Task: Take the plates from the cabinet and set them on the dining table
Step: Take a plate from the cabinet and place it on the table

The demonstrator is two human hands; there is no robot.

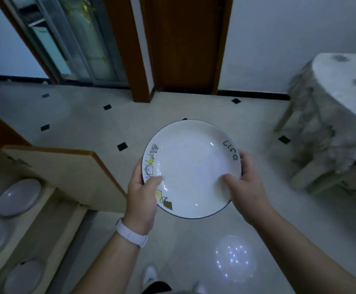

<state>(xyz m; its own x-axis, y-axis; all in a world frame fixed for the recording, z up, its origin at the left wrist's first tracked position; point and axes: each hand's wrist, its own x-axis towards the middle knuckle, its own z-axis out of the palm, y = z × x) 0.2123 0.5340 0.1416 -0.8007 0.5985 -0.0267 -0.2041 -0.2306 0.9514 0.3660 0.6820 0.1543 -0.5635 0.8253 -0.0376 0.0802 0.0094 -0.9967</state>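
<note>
A white plate [191, 166] with a dark rim, cartoon drawings on its left side and the word "Life" on its right is held level above the floor. My left hand [143, 194] grips its left edge, thumb on top. My right hand [247, 185] grips its right edge the same way. The open cabinet [45, 209] is at the lower left, with three plain white plates [19, 197] lying on its shelf. The dining table [346, 90], covered with a pale cloth, stands at the right.
The cabinet door [66, 172] stands open towards the middle of the tiled floor [88, 124]. A brown wooden door [185, 43] and a glass sliding door [77, 39] are ahead. Table or chair legs [283, 117] show under the cloth.
</note>
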